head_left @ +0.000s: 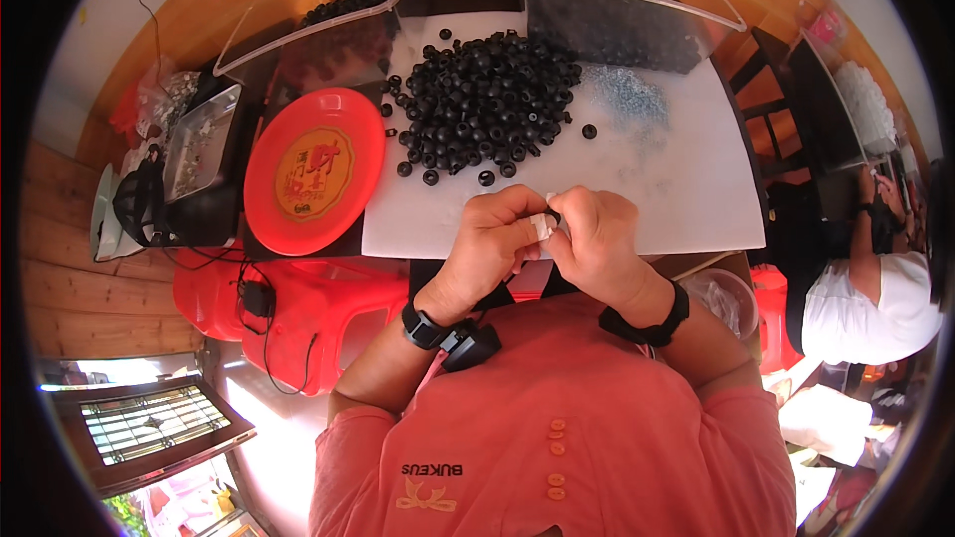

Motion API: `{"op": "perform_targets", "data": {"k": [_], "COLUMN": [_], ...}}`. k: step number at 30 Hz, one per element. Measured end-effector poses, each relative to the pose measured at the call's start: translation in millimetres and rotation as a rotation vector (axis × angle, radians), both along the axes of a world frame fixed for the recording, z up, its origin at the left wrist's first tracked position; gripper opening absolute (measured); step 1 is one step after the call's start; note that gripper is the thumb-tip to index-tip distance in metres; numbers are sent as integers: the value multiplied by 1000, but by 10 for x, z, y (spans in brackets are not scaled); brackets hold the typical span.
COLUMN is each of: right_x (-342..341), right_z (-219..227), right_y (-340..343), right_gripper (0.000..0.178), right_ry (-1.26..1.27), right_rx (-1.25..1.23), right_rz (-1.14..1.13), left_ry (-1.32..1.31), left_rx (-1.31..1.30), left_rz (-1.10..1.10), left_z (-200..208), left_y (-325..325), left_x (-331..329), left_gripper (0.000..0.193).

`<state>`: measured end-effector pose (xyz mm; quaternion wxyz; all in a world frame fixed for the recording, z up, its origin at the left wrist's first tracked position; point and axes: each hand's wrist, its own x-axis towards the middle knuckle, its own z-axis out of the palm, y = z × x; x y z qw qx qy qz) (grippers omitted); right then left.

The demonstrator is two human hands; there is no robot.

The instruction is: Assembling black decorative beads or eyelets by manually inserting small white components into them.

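My left hand and my right hand meet at the near edge of the white work sheet. Their fingertips are pinched together around a small black part, mostly hidden by the fingers. Something white, perhaps tape, is wrapped on a fingertip between the hands. Just beyond them lies a heap of round black plastic pieces, many showing a hole, with a few loose ones around it. To its right, tiny pale-blue bits are scattered on the sheet.
A red round plate lies left of the sheet. Behind the heap stand two clear bins, left and right, holding black pieces. A red stool is below left. Another person sits at far right.
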<state>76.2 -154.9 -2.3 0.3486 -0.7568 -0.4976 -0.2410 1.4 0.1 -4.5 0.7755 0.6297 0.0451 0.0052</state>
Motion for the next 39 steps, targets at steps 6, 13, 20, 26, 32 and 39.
{"op": "perform_targets", "data": {"k": [6,13,20,26,32,39], "right_x": [26,-2,64,128,237,417], "right_z": [68,119,292,315,344,319], "right_y": [-107,-180,-204,-175,-207,-262], "right_gripper": [26,33,29,27,26,27], "right_ry": [180,169,236,323,692,885], "right_rx": [-94,-213,-551,-582,-427,-359], "right_rz": [74,6,-133,-146,-117,30], "left_ry": [35,-114,-660,-644,-563,-558], "left_rx": [-10,326,849,947,950,945], "left_rz": [-34,-22,207,126,44,-7], "left_z": [15,39,-31,1,41,37], "left_y": [8,-124,-182,-180,-133,-131], "left_x": [2,-16,6,7,35,121], "left_gripper": [15,13,26,31,35,36]}}
